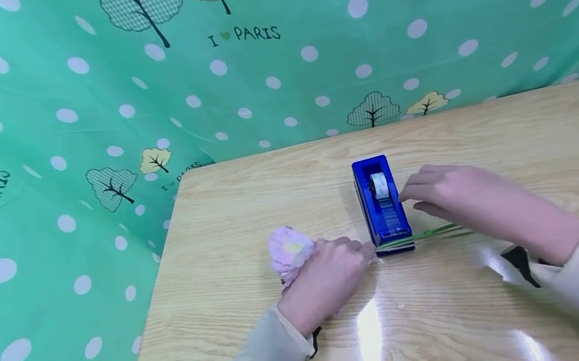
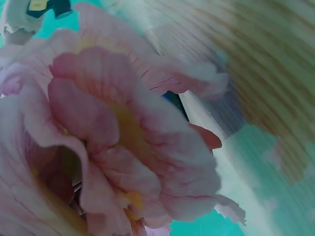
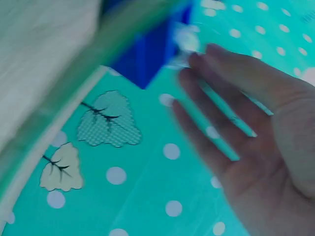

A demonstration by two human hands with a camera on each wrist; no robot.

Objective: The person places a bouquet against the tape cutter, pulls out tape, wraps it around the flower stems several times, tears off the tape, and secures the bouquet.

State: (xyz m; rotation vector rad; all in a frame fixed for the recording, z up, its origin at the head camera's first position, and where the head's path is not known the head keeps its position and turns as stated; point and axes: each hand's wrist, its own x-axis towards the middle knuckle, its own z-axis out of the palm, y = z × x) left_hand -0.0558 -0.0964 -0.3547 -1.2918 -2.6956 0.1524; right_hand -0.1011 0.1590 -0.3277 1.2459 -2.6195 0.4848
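My left hand [image 1: 332, 277] grips pale pink flowers [image 1: 290, 250] by their thin green stems [image 1: 432, 232]. The stems run rightward past the near end of a blue tape dispenser [image 1: 363, 207]. Large ruffled petals [image 2: 133, 142] fill much of the left wrist view and hide the left fingers. Beside the dispenser's right side is my right hand [image 1: 456, 190], its fingertips close to the tape roll [image 1: 380, 185]. In the right wrist view, the right fingers [image 3: 206, 128] reach loosely out, near a whitish patch by the blue dispenser [image 3: 147, 54]. A blurred green stem crosses that view.
The light wooden table [image 1: 227, 215] has a left edge that runs down toward the front. A green cloth [image 1: 275, 83] with white dots and printed trees hangs behind and to the left. Bright reflections lie on the table's near part.
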